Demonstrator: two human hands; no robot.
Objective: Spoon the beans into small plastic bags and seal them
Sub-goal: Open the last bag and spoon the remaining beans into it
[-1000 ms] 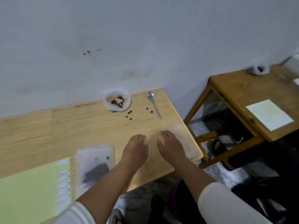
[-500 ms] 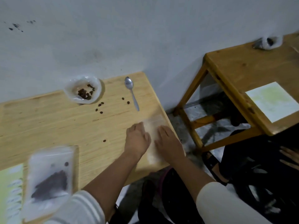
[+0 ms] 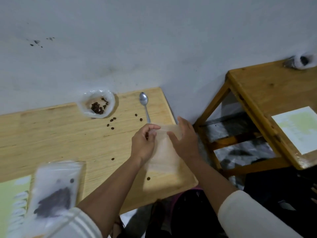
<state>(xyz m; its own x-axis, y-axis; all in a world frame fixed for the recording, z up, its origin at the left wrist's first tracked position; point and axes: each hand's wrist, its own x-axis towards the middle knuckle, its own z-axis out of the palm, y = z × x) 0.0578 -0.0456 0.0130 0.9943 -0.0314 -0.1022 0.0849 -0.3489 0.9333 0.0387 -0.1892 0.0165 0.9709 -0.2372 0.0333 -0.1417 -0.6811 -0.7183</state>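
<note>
Bag (image 3: 163, 150) — clear, flat, empty — pinched by both hands.

Two wooden tables are standing side by side. One spoon (image 3: 143, 102) is lying near the left tabletop's far right corner. Three plastic bags are showing there: an open one holding beans (image 3: 97, 103), an empty one (image 3: 164, 152), a filled one (image 3: 54, 189). Seven loose beans (image 3: 112, 120) are lying scattered.
</note>
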